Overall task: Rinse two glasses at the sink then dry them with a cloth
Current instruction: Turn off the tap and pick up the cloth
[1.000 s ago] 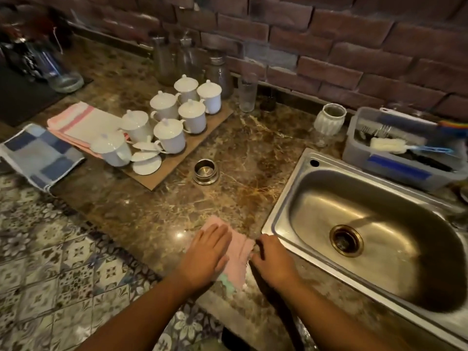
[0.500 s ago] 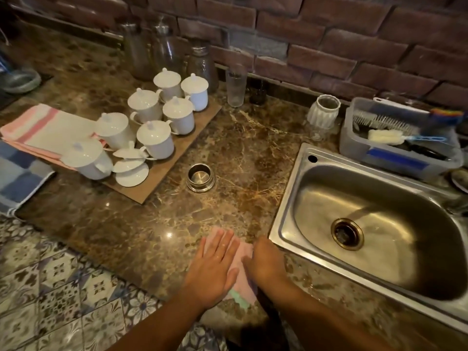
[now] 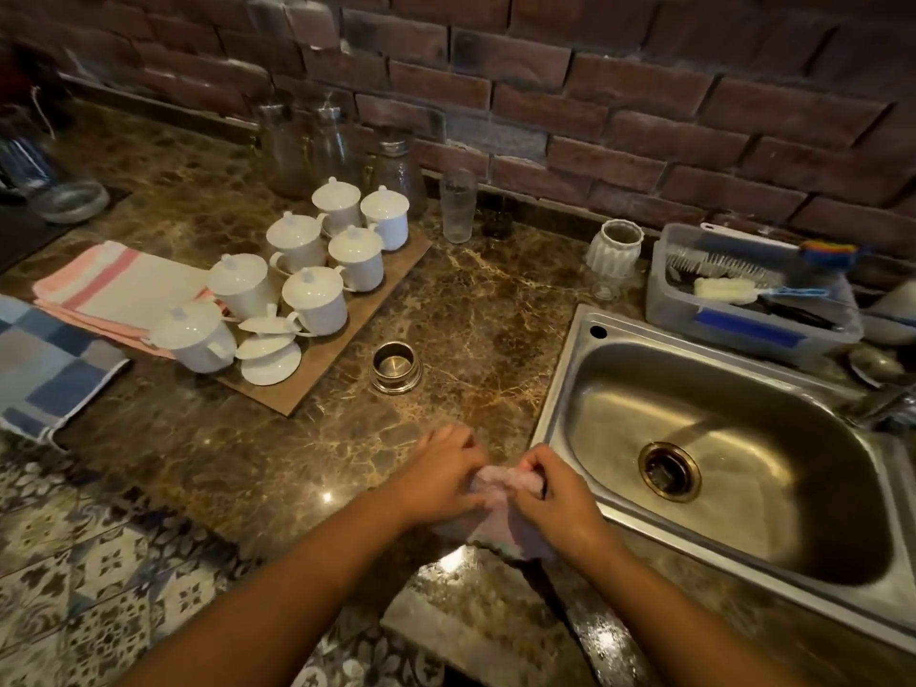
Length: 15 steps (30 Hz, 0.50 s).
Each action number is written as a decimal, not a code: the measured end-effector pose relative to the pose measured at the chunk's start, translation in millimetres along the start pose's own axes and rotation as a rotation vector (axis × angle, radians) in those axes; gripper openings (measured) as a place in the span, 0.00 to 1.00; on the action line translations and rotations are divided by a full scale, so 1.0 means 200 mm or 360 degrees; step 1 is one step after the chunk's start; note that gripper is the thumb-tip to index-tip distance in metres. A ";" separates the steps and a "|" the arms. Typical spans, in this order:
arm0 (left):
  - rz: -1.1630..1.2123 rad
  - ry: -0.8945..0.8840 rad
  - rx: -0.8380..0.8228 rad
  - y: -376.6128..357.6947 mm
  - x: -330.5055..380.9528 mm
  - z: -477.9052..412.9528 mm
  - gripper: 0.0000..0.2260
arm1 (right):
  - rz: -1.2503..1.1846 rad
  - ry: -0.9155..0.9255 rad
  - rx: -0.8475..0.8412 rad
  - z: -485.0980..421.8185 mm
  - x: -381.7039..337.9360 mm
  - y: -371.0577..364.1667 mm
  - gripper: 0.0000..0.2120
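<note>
Both hands hold a small pink cloth [image 3: 503, 518] at the counter's front edge, just left of the steel sink [image 3: 565, 369]. My left hand [image 3: 446, 476] grips its left side and my right hand [image 3: 557, 493] bunches its right side. A clear ribbed glass [image 3: 458, 205] stands by the brick wall at the back. A dark glass [image 3: 497, 218] stands right beside it. The sink basin is dry-looking with an open drain [image 3: 669, 471].
A board [image 3: 317, 374] with several white lidded cups sits at left, folded towels [image 3: 119, 285] beyond it. A small steel cup [image 3: 395, 361] stands mid-counter. A white ribbed vase [image 3: 614, 247] and a plastic tub of brushes [image 3: 743, 324] lie behind the sink. Glass jars [image 3: 337, 146] line the wall.
The cloth lay flat under my pressing left palm; now both hands have gathered it up and bunched it between them.
</note>
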<state>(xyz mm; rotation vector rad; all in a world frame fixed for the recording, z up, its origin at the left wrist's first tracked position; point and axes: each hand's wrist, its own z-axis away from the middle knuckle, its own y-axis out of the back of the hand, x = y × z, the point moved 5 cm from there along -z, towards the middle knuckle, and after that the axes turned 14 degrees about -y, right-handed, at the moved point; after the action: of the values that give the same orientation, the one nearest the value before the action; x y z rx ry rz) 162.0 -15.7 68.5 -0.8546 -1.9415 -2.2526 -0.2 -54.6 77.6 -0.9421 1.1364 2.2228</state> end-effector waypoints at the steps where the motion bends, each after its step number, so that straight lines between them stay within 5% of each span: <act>1: 0.0085 -0.0043 0.0024 0.03 0.02 -0.03 0.16 | -0.0012 0.0025 0.0038 0.02 -0.02 0.07 0.14; 8: 0.0878 -0.0114 0.0049 0.39 0.38 -0.27 0.08 | -0.0258 0.0156 0.0130 0.27 -0.12 0.62 0.09; 15: 0.1598 -0.0380 -0.0157 0.72 1.06 -0.53 0.07 | -0.2162 0.0094 -0.0745 0.58 -0.07 1.01 0.36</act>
<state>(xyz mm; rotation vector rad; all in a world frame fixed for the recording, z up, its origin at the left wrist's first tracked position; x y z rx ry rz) -1.3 -78.2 283.0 -1.6713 -1.0182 -1.6551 -167.5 -69.6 239.6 -1.3656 -0.1612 1.2614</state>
